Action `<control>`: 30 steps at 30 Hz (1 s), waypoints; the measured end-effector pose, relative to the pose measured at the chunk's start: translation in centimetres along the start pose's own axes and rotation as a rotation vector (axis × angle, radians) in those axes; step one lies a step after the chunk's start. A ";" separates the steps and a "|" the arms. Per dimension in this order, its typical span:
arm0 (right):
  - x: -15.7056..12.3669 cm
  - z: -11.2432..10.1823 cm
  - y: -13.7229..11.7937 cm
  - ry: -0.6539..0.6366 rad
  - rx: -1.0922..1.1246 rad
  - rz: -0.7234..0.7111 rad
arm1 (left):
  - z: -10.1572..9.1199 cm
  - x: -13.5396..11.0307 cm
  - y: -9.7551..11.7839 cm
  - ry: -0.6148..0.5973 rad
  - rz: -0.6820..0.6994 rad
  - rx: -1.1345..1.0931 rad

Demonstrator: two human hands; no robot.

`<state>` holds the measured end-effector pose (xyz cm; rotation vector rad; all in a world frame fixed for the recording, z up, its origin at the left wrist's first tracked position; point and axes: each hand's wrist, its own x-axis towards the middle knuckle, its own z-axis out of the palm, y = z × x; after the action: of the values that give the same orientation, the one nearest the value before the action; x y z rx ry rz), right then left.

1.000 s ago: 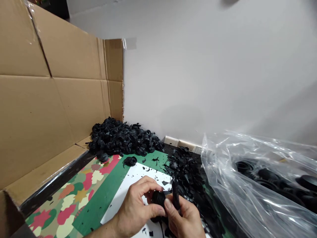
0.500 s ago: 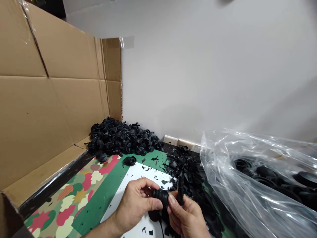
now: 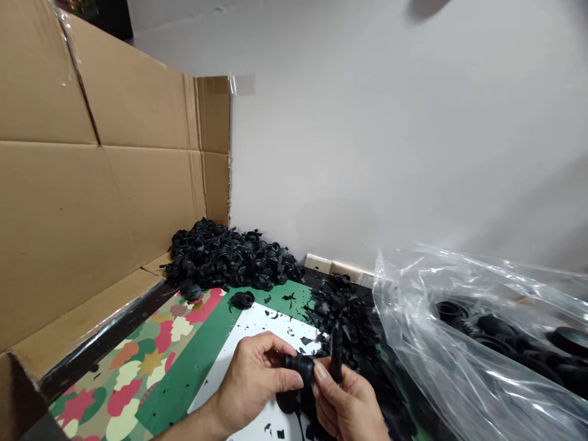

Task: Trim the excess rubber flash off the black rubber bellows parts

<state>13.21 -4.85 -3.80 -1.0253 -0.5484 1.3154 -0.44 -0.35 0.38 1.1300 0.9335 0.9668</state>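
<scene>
My left hand [image 3: 250, 383] pinches a small black ribbed rubber part [image 3: 299, 364] between thumb and fingers, low in the middle of the view. My right hand [image 3: 346, 404] is closed round a thin black tool [image 3: 336, 352] that stands upright, its thumb pressing against the same part. Both hands hover over a white sheet [image 3: 257, 334] dotted with black trimmings. A heap of black scraps [image 3: 342, 306] lies just beyond the right hand.
A pile of black ribbed parts [image 3: 229, 257] sits in the far corner against a cardboard wall [image 3: 92, 184] on the left. A clear plastic bag [image 3: 468, 343] holding more black parts fills the right. A green flowered mat [image 3: 151, 355] covers the table.
The hands stay together on the part; the upright tool has shifted slightly right and the part has turned a little in my left fingers.
</scene>
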 end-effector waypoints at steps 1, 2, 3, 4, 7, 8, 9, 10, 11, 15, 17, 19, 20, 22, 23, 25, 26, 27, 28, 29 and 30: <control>0.1 -0.1 0.1 -0.004 -0.005 0.000 | 0.0 0.0 0.0 0.000 0.005 0.006; 0.1 -0.1 0.2 -0.011 -0.007 0.001 | 0.0 0.0 0.0 -0.002 0.012 0.014; 0.1 -0.1 0.3 -0.022 -0.004 0.004 | -0.1 -0.1 0.1 -0.004 0.019 0.024; 0.1 -0.1 0.4 -0.035 0.001 0.009 | -0.1 -0.1 0.1 -0.004 0.030 0.036; 0.0 0.0 0.5 -0.064 -0.015 0.035 | -0.3 -0.2 -0.1 0.002 0.069 0.085; 0.0 0.0 0.5 -0.064 -0.040 0.034 | -0.4 -0.1 -0.3 0.005 0.083 0.102; 0.0 0.0 0.5 -0.054 -0.077 0.024 | -0.5 -0.1 -0.4 0.007 0.096 0.120; 0.0 -0.1 0.3 -0.034 -0.124 0.004 | -0.6 -0.1 -0.5 0.012 0.104 0.136; 0.0 -0.2 0.2 -0.004 -0.176 -0.023 | -0.6 0.0 -0.6 0.019 0.106 0.152; 0.2 -1.3 -1.2 0.169 -0.252 -0.186 | -0.6 0.0 -0.5 0.064 0.094 0.200; 0.3 -1.9 -2.0 0.209 -0.208 -0.248 | -0.5 0.0 -0.3 0.078 0.097 0.210; 0.2 -2.3 -2.7 0.215 -0.192 -0.279 | -0.5 0.0 -0.1 0.081 0.111 0.207; 0.2 -2.3 -2.9 0.212 -0.204 -0.288 | -0.4 0.1 -0.1 0.078 0.124 0.200; 0.0 -2.3 -3.2 0.209 -0.239 -0.311 | -0.4 0.1 -0.1 0.064 0.151 0.179; -0.1 -2.2 -3.3 0.207 -0.246 -0.318 | -0.5 0.1 -0.1 0.056 0.163 0.168; -0.4 -1.8 -3.5 0.193 -0.225 -0.313 | -0.5 0.1 -0.2 0.042 0.187 0.153; -0.5 -1.6 -3.5 0.182 -0.197 -0.303 | -0.6 0.1 -0.2 0.035 0.200 0.149; -0.6 -1.3 -3.5 0.165 -0.168 -0.284 | -0.6 0.0 -0.3 0.028 0.213 0.145; -0.7 -1.1 -3.5 0.143 -0.150 -0.256 | -0.6 0.0 -0.3 0.022 0.224 0.144; -0.7 -0.9 -3.4 0.120 -0.145 -0.227 | -0.7 0.0 -0.4 0.017 0.235 0.146; -0.8 -0.7 -3.3 0.095 -0.154 -0.196 | -0.7 0.0 -0.4 0.013 0.243 0.149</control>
<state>15.37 -5.58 -1.15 -1.1246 -0.6686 1.0592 -1.04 -0.25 -0.14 1.3881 0.9037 1.1152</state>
